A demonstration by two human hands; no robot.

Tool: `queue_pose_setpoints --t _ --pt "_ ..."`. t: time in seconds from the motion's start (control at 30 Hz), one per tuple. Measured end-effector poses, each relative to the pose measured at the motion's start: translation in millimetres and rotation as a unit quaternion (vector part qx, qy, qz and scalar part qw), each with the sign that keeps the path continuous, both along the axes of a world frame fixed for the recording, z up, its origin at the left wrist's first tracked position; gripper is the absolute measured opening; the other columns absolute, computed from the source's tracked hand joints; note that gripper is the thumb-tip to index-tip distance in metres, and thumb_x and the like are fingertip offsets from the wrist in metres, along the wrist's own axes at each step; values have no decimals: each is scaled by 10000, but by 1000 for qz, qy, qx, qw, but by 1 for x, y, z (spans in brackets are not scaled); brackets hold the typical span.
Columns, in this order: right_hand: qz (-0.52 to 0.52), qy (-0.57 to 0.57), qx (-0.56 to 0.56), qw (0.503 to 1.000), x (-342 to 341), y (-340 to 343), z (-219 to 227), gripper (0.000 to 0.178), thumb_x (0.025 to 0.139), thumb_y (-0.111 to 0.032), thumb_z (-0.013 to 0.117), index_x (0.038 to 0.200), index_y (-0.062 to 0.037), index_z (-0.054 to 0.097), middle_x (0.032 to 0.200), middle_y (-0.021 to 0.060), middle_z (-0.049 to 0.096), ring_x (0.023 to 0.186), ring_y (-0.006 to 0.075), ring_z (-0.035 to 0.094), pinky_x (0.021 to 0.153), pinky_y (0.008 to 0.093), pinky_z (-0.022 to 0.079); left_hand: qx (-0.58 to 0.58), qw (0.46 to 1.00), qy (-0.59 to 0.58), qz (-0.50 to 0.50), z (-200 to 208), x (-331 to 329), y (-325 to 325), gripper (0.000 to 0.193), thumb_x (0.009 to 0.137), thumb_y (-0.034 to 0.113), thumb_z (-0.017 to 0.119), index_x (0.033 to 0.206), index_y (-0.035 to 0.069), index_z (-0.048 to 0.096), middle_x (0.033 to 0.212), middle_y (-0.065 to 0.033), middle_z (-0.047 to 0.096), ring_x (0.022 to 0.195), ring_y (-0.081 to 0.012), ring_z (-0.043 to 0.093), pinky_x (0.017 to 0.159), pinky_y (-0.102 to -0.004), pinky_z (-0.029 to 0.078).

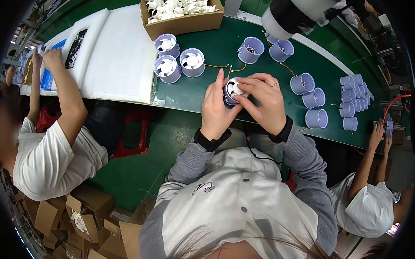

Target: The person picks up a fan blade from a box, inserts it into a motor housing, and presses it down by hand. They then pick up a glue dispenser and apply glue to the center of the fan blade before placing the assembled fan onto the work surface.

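Note:
Over the near edge of the green table, my left hand (214, 112) is closed around a lilac cylindrical fan housing (227, 99). My right hand (267, 102) grips the white fan impeller (234, 88) at the housing's open top, its fingertips on the blades. How deep the impeller sits is hidden by the fingers. Left of my hands stand three lilac housings (192, 63) with white impellers inside. To the right are several housings (251, 50) without impellers, some trailing orange wires.
An open cardboard box (184, 23) of white impellers stands at the back. White foam sheets (118, 55) cover the table's left part. Overhead at right hangs a white and black cylindrical device (288, 12). More housings (349, 96) are grouped far right. Co-workers sit on both sides.

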State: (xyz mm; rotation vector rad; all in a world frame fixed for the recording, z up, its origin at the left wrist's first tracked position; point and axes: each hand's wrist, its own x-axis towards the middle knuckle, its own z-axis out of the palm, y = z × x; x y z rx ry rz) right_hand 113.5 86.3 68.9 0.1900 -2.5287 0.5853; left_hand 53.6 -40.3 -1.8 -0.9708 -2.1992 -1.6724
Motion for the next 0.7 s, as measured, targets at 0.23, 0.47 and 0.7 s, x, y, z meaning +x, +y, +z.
queue_pose_setpoints --t 0.23,0.47,0.7 --pt "33 -95 -60 993 -10 5 25 210 690 -82 725 874 -17 650 933 79 674 871 275 605 738 355 474 -3 1000 7 -3 0 0 -1 900 598 48 799 1371 -28 345 1062 -172 600 955 -321 577 812 -383 487" --pt "59 -198 72 976 -34 5 48 226 657 -87 715 859 -20 638 785 105 634 762 301 600 673 398 478 -5 1000 11 -3 2 1 -1 912 580 51 808 1366 -30 352 1053 -170 598 947 -318 576 802 -379 488" --pt "81 -218 184 955 -49 -10 49 231 630 -115 706 843 -37 659 710 126 591 682 313 604 613 407 481 -22 999 29 6 0 0 -1 936 567 43 806 1376 -32 342 1053 -166 597 940 -315 577 799 -379 486"
